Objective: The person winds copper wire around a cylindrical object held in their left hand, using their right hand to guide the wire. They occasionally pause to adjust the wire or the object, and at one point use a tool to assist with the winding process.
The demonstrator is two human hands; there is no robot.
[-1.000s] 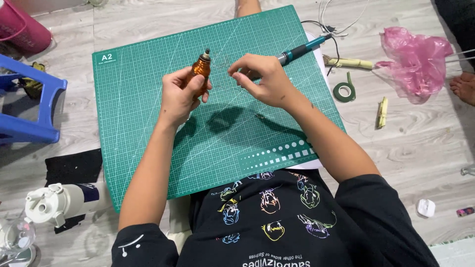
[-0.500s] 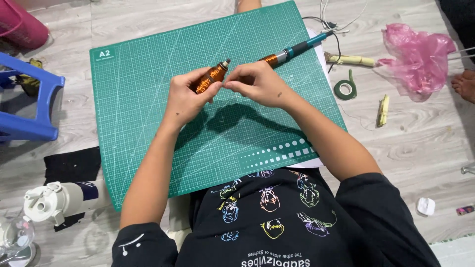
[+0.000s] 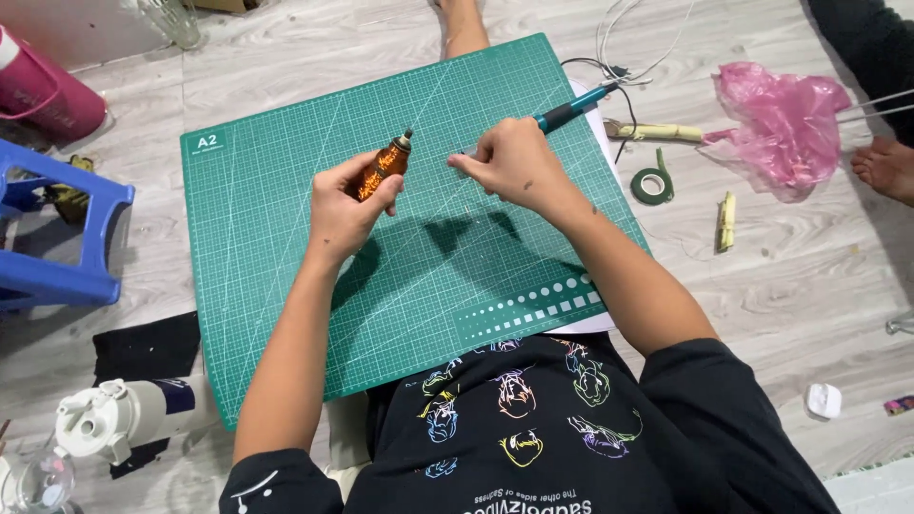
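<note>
Head view looking down on a green cutting mat (image 3: 286, 286) laid on a pale wood floor; all places given relative to that mat. Over the mat's upper middle, the left hand (image 3: 345, 209) is curled tight around a small amber spool (image 3: 381, 167) of shiny copper-coloured wire, w/ its dark tip tilted up and to the right. Just right of it, apart from the spool, the right hand (image 3: 514, 164) has thumb & fingers pinched together; what it pinches is too thin to tell. Behind the right hand, at the mat's top right edge, lies a teal-handled tool (image 3: 569, 111) w/ cables (image 3: 624, 43) trailing beyond. Right of the mat: a roll of green tape (image 3: 653, 186), a pink plastic bag (image 3: 776, 124), two short pale sticks (image 3: 725, 221). Left of the mat: a blue plastic stool (image 3: 57, 228), and a pink bottle (image 3: 48, 90) toward the top-left corner. Below the mat's lower-left corner: a white bottle (image 3: 124, 419) on dark cloth. The arms' shadows fall on the mat's centre; nothing lies between the two hands.
</note>
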